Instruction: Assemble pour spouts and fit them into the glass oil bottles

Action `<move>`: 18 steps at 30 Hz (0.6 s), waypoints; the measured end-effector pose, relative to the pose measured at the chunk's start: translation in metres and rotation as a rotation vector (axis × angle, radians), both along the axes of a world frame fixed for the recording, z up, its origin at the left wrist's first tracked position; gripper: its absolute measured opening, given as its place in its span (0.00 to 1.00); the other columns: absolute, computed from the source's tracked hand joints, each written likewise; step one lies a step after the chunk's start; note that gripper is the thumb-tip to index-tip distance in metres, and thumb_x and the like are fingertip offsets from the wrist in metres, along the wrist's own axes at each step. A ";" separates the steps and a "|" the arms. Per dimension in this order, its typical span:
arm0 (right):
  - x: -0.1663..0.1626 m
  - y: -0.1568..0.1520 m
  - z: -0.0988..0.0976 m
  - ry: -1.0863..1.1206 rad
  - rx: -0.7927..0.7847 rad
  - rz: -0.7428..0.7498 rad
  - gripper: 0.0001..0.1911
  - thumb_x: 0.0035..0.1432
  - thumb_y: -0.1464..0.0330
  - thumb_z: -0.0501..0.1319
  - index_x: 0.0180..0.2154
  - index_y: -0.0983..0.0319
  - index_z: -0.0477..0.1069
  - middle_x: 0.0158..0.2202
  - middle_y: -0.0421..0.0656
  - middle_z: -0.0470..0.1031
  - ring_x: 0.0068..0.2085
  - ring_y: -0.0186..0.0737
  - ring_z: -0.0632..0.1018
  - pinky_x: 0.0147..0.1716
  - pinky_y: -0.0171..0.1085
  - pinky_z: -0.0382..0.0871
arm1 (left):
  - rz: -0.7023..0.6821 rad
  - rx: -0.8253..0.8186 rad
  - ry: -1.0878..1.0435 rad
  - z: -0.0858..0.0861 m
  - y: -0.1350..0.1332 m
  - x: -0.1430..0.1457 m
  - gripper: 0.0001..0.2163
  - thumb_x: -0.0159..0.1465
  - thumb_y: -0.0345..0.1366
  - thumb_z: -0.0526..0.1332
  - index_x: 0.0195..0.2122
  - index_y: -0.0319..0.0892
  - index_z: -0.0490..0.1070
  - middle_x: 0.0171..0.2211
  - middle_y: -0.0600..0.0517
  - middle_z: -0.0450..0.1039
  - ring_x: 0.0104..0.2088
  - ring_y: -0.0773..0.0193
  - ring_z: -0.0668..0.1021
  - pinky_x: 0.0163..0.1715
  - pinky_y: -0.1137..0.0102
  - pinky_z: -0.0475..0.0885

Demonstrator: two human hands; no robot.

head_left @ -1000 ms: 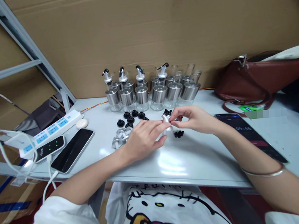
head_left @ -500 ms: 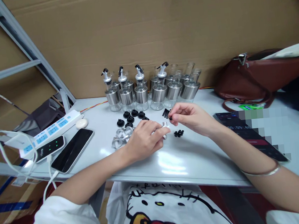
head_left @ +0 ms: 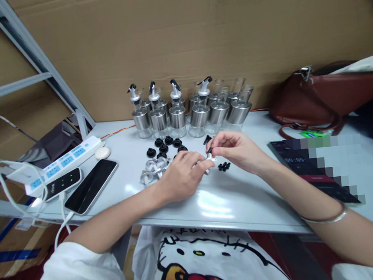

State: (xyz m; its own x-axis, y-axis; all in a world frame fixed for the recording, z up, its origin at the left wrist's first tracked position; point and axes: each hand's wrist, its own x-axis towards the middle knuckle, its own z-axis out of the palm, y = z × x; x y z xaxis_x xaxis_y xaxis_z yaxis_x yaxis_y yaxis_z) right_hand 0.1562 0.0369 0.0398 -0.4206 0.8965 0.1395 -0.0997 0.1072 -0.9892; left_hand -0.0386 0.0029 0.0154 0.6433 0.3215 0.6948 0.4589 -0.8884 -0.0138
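One silver spout head, neck pointing far, was pinched by the left hand over the table, the right hand, at its right, pinching a black piece at the tip.

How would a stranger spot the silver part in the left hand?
Find the bottles on the table, then the left hand in front of them. The silver part pokes from its grip. Unlike the silver pieces lying nearby, it is held, close to the black piece in the right hand.
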 end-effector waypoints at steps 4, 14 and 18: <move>0.002 0.001 -0.003 -0.011 0.014 0.019 0.13 0.42 0.60 0.73 0.26 0.60 0.73 0.28 0.39 0.77 0.29 0.34 0.75 0.35 0.37 0.71 | 0.007 0.037 -0.016 0.001 0.000 0.001 0.13 0.65 0.23 0.45 0.48 0.43 0.56 0.35 0.50 0.69 0.37 0.63 0.72 0.40 0.67 0.67; 0.004 -0.004 0.004 0.025 -0.030 0.139 0.15 0.42 0.62 0.73 0.31 0.59 0.74 0.29 0.39 0.75 0.30 0.33 0.75 0.34 0.35 0.71 | 0.031 0.091 -0.097 0.001 0.000 0.003 0.12 0.66 0.25 0.46 0.49 0.42 0.53 0.35 0.51 0.73 0.36 0.64 0.75 0.42 0.64 0.68; 0.002 -0.003 0.001 0.036 -0.062 0.232 0.21 0.40 0.70 0.74 0.36 0.58 0.69 0.29 0.35 0.72 0.30 0.31 0.75 0.31 0.32 0.71 | 0.062 0.099 -0.123 0.001 0.001 0.004 0.09 0.67 0.26 0.47 0.48 0.41 0.54 0.36 0.50 0.73 0.35 0.65 0.75 0.42 0.65 0.68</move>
State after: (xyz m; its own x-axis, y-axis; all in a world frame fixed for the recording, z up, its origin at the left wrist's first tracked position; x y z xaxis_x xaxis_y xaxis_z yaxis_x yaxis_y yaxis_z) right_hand 0.1584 0.0336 0.0410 -0.6118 0.7839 0.1058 -0.1501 0.0163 -0.9885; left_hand -0.0345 0.0041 0.0166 0.5324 0.2836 0.7976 0.5163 -0.8555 -0.0405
